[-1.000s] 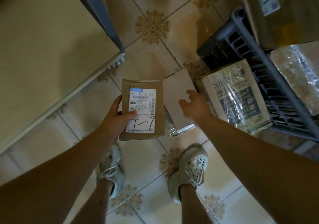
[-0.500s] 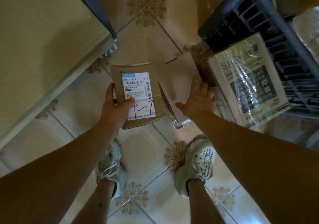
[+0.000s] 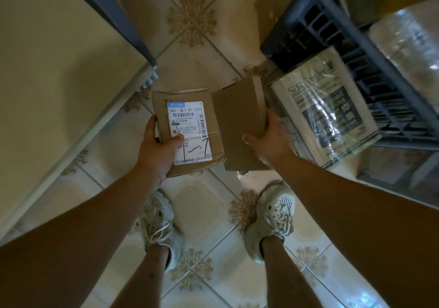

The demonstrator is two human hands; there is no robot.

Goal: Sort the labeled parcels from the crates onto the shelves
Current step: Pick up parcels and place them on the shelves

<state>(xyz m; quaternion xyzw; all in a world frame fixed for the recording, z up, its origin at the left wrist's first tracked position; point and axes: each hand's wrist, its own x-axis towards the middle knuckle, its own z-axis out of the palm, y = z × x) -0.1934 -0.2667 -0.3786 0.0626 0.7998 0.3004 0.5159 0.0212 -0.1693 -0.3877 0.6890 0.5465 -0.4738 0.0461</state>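
Over the tiled floor (image 3: 197, 53), between shelf (image 3: 59, 70) and crate (image 3: 332, 22), our left hand (image 3: 156, 151) grips the labelled parcel (image 3: 189, 130), thumb (image 3: 177, 139) on its label (image 3: 185, 120); our right hand (image 3: 268, 141) clasps a plain parcel (image 3: 240, 122). We judge label-reading underway; next, locate the matching shelf.

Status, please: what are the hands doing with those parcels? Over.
Left hand grips labeled parcel. Right hand grips plain parcel. Wrapped parcel against crate, close by.
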